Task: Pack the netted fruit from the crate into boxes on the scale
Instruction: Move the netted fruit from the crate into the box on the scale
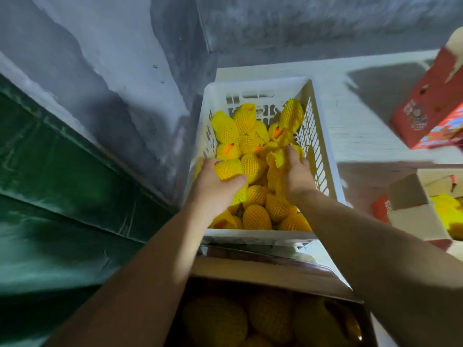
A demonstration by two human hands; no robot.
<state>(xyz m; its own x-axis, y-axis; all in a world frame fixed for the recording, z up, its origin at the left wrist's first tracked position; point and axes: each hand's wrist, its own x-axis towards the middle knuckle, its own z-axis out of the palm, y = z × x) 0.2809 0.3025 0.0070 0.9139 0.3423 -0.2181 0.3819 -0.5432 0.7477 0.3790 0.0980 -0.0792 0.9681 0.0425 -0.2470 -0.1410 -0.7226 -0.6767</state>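
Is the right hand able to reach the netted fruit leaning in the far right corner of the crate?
Probably yes. The right hand is already inside the white crate, the corner fruit lies just beyond its fingers, and nothing covers it. The hand already grips another fruit, though.

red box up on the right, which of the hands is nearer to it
Right. The right hand is in the crate by its right wall, on the red box side; the left hand is by the left wall.

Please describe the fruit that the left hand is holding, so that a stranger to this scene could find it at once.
Find the white slatted crate against the grey wall, full of fruit in yellow foam nets. At its left side the left hand reaches in. The netted fruit there is the only one wrapped by that hand's fingers and thumb.
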